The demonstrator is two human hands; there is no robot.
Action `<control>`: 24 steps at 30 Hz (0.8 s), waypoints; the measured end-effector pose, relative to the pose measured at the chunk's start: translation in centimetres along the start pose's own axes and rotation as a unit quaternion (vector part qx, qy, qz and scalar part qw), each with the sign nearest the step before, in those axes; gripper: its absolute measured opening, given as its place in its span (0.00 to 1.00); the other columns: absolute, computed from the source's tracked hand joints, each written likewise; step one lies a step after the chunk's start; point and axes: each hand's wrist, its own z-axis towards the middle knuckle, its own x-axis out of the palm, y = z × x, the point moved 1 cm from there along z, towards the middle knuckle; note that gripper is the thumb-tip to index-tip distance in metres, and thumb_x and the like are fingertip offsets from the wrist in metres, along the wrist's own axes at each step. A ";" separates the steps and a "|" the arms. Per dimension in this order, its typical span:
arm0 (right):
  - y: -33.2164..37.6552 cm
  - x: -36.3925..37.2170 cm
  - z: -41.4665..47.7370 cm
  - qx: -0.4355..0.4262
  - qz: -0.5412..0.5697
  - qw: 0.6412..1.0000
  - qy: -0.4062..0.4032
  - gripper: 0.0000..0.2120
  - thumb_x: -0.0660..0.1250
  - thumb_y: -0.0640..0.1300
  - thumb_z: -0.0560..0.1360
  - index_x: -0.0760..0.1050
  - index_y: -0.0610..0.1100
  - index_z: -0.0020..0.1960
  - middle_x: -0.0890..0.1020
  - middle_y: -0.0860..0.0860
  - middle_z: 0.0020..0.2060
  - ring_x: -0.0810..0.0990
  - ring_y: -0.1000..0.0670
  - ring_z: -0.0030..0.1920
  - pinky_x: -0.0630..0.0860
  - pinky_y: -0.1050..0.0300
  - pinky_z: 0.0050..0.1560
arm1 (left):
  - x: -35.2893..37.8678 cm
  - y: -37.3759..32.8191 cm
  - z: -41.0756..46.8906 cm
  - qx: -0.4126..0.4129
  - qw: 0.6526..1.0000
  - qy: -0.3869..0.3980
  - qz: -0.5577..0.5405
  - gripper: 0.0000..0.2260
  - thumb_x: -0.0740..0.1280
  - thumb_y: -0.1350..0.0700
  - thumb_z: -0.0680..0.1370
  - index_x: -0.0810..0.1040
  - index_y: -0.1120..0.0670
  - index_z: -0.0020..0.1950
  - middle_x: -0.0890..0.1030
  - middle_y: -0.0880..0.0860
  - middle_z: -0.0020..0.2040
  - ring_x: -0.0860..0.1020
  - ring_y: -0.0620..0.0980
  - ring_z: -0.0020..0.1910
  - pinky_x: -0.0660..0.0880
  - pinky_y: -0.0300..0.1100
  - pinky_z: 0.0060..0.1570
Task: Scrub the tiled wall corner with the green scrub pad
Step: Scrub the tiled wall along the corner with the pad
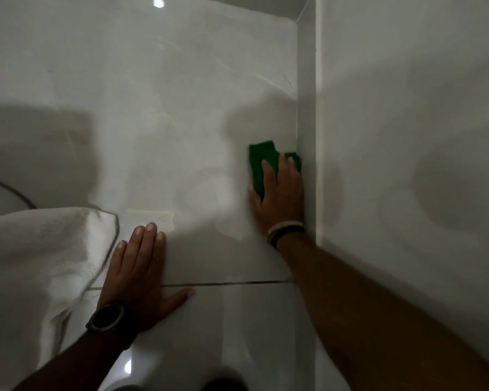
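Pressing the pad [261, 165] flat on the glossy tiled wall [181, 94] beside the corner [297, 114], our right hand [280, 196] covers it with fingers together. Our left hand [141, 275] lies spread over a dark grout line [232, 283], near a white towel [40, 249].

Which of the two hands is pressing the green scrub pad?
The right hand, wearing wrist bands, presses the green scrub pad beside the corner; the left hand, with the black watch, lies flat on bare tile.
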 end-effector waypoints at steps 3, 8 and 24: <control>0.3 1.1 -8.0 0.013 -0.001 1.000 0.010 0.30 0.62 0.53 0.77 0.61 0.43 0.75 0.60 0.36 0.76 0.57 0.34 0.75 0.57 0.39 0.74 | 0.1 0.1 0.0 0.002 1.000 0.000 -0.004 0.53 0.61 0.24 0.71 0.58 0.62 0.82 0.58 0.63 0.83 0.55 0.64 0.82 0.50 0.59 0.79; 0.5 2.8 -22.1 0.027 0.005 0.999 0.036 0.31 0.57 0.57 0.77 0.58 0.46 0.76 0.55 0.39 0.77 0.55 0.35 0.76 0.57 0.38 0.73 | 0.2 0.1 0.1 0.001 1.000 0.001 -0.007 0.53 0.61 0.24 0.70 0.57 0.61 0.82 0.57 0.62 0.84 0.52 0.62 0.83 0.49 0.59 0.79; 0.1 1.5 -7.3 0.021 -0.004 1.000 0.000 0.33 0.62 0.59 0.77 0.58 0.45 0.76 0.61 0.37 0.76 0.57 0.36 0.75 0.55 0.41 0.74 | 0.6 0.0 -0.2 0.007 1.000 -0.020 -0.009 0.53 0.61 0.25 0.71 0.58 0.62 0.82 0.57 0.62 0.84 0.51 0.61 0.83 0.48 0.58 0.80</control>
